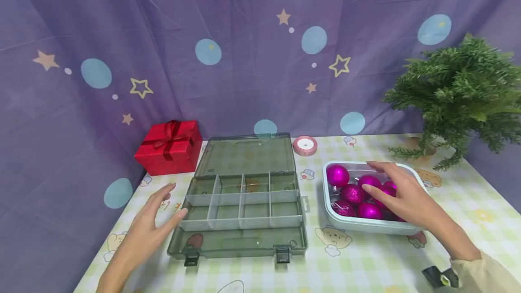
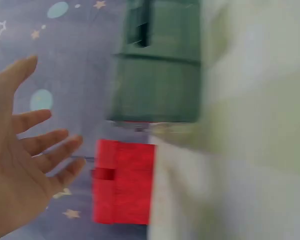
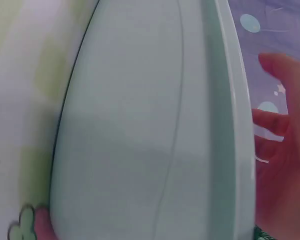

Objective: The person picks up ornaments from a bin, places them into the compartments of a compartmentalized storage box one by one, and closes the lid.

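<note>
Right hand [image 1: 407,196] covers part of pale-blue rectangular plastic tub [image 1: 374,226] and some shiny magenta balls [image 1: 353,194]; full ball count unclear, can't tell if fingertips touch any. In right wrist view, near wall hides tub contents; tub runs off top and bottom, hand off right. Bushy green artificial tree [image 1: 460,94] cut at right edge, base mostly behind branches. Beige sleeve [image 1: 484,275] cropped. Tiny marking [image 1: 210,170] on translucent grey-green plastic compartment case [image 1: 244,235] unreadable. Left wrist view: case blurred, cut at top; left hand [image 1: 147,229] cropped at left.
</note>
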Action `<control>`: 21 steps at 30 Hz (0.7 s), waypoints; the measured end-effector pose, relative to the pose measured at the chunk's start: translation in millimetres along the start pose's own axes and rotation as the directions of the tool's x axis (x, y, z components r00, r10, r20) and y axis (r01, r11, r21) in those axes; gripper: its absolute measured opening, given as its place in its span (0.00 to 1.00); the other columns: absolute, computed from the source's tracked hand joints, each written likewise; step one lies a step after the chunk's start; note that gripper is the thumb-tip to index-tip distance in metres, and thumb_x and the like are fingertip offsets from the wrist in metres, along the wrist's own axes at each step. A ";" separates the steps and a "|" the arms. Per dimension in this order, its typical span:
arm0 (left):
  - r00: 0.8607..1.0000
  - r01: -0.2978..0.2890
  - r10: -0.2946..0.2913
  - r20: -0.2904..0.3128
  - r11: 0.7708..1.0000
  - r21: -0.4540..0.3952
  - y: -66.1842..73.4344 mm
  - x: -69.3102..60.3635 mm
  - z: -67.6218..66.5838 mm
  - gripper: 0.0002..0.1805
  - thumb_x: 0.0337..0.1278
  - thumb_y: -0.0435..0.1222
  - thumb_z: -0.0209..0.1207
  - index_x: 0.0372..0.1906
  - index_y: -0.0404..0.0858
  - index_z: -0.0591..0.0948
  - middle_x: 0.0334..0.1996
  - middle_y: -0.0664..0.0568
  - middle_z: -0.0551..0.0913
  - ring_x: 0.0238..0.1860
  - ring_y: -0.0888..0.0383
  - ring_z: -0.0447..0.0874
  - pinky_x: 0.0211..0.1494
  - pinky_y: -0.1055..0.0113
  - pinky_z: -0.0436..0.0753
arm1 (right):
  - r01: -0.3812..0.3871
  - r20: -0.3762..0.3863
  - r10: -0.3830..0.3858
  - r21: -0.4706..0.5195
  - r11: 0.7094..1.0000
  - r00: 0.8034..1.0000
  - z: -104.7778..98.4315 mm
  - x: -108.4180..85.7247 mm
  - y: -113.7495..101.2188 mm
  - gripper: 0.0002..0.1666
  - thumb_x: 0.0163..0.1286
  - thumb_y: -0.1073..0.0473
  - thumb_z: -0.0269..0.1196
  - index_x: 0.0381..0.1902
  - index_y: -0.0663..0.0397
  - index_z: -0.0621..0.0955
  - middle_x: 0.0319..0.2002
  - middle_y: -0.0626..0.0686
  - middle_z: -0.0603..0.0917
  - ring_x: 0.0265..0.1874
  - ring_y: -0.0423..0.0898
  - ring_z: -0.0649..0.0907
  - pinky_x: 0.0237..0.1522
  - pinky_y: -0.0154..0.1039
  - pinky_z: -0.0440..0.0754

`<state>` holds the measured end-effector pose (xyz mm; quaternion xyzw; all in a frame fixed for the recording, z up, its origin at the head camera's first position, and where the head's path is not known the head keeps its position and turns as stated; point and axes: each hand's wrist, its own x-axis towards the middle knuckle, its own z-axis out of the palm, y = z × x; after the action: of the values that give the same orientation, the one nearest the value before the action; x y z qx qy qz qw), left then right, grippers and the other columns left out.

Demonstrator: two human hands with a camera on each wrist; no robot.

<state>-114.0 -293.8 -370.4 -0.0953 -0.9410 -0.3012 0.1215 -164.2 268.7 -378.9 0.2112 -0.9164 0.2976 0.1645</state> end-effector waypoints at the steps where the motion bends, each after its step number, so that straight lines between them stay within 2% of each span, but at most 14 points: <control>1: 0.999 0.019 -0.020 -0.025 0.999 -0.042 -2.5 -4.3 2.9 0.37 0.72 0.46 0.64 0.79 0.44 0.65 0.72 0.40 0.70 0.67 0.40 0.72 0.65 0.49 0.77 | 0.004 -0.005 -0.004 0.020 1.000 1.000 1.7 2.1 0.2 0.34 0.70 0.54 0.72 0.70 0.57 0.76 0.60 0.60 0.82 0.53 0.62 0.82 0.51 0.63 0.81; 4: 0.995 0.070 -0.082 -0.063 0.983 -0.170 -9.8 -17.0 11.7 0.30 0.74 0.42 0.63 0.75 0.43 0.71 0.67 0.45 0.76 0.61 0.59 0.77 0.59 0.75 0.77 | -0.005 -0.016 0.006 0.057 0.998 1.000 6.9 7.9 1.1 0.26 0.71 0.57 0.71 0.64 0.59 0.80 0.54 0.59 0.85 0.45 0.58 0.86 0.44 0.52 0.87; 6: 0.990 0.114 -0.131 -0.045 0.957 -0.265 -13.2 -23.9 16.1 0.30 0.75 0.41 0.62 0.76 0.41 0.69 0.68 0.45 0.74 0.59 0.68 0.76 0.56 0.83 0.75 | -0.029 -0.005 0.029 0.091 0.995 1.000 9.2 11.2 1.8 0.25 0.71 0.57 0.71 0.62 0.61 0.80 0.54 0.61 0.85 0.44 0.59 0.87 0.44 0.47 0.88; 8: 0.986 0.151 -0.166 -0.015 0.924 -0.350 -15.7 -29.6 19.3 0.30 0.77 0.40 0.60 0.77 0.40 0.67 0.69 0.45 0.71 0.57 0.74 0.74 0.55 0.83 0.76 | -0.064 0.015 0.063 0.131 0.989 0.998 11.0 14.1 2.7 0.25 0.72 0.57 0.70 0.62 0.62 0.80 0.54 0.62 0.85 0.45 0.60 0.87 0.43 0.43 0.88; 10: 0.983 0.168 -0.181 0.006 0.896 -0.410 -17.8 -34.3 22.0 0.31 0.77 0.37 0.59 0.78 0.37 0.64 0.70 0.42 0.69 0.56 0.74 0.75 0.54 0.81 0.79 | -0.099 0.032 0.095 0.162 0.982 0.995 12.0 16.7 2.9 0.24 0.73 0.57 0.69 0.62 0.63 0.80 0.54 0.63 0.85 0.46 0.60 0.87 0.44 0.39 0.88; 12: 0.980 0.190 -0.196 0.030 0.881 -0.432 -19.5 -38.2 23.5 0.33 0.77 0.36 0.59 0.79 0.36 0.62 0.70 0.40 0.68 0.56 0.72 0.76 0.53 0.80 0.79 | -0.128 0.051 0.120 0.182 0.975 0.991 12.8 19.0 3.2 0.24 0.74 0.56 0.68 0.62 0.63 0.80 0.54 0.63 0.85 0.47 0.61 0.87 0.44 0.36 0.87; 15: 0.967 0.252 -0.236 0.090 0.874 -0.416 -21.8 -43.3 23.8 0.37 0.74 0.37 0.62 0.80 0.37 0.60 0.71 0.39 0.69 0.58 0.68 0.76 0.54 0.79 0.79 | -0.154 0.069 0.143 0.198 0.968 0.987 13.2 22.1 2.4 0.24 0.75 0.56 0.68 0.62 0.64 0.79 0.55 0.64 0.85 0.49 0.61 0.87 0.46 0.34 0.86; 17: 0.949 0.315 -0.280 0.145 0.868 -0.383 -23.4 -46.6 23.2 0.39 0.72 0.40 0.65 0.80 0.39 0.60 0.72 0.40 0.69 0.60 0.67 0.75 0.55 0.79 0.78 | -0.165 0.086 0.150 0.213 0.963 0.985 13.4 23.9 2.5 0.25 0.75 0.56 0.67 0.62 0.66 0.79 0.55 0.65 0.84 0.50 0.62 0.86 0.48 0.33 0.85; 18: 0.941 0.338 -0.296 0.166 0.866 -0.368 -24.3 -48.5 23.2 0.40 0.71 0.40 0.66 0.80 0.38 0.61 0.72 0.40 0.69 0.61 0.63 0.76 0.56 0.78 0.78 | -0.167 0.091 0.150 0.218 0.961 0.984 13.5 24.9 2.3 0.25 0.75 0.56 0.67 0.62 0.67 0.79 0.55 0.66 0.84 0.51 0.62 0.85 0.48 0.32 0.85; 21: 0.920 0.388 -0.332 0.209 0.854 -0.347 -28.0 -53.6 24.5 0.41 0.67 0.40 0.69 0.79 0.37 0.63 0.73 0.38 0.69 0.63 0.59 0.76 0.57 0.77 0.79 | -0.166 0.108 0.145 0.224 0.960 0.984 13.5 27.9 1.7 0.24 0.75 0.57 0.67 0.61 0.68 0.79 0.55 0.66 0.84 0.51 0.63 0.85 0.50 0.34 0.84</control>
<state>-74.2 -307.4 -420.3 0.0400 -0.8714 -0.4883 -0.0249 -191.2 253.5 -378.2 0.1695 -0.8956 0.4046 0.0733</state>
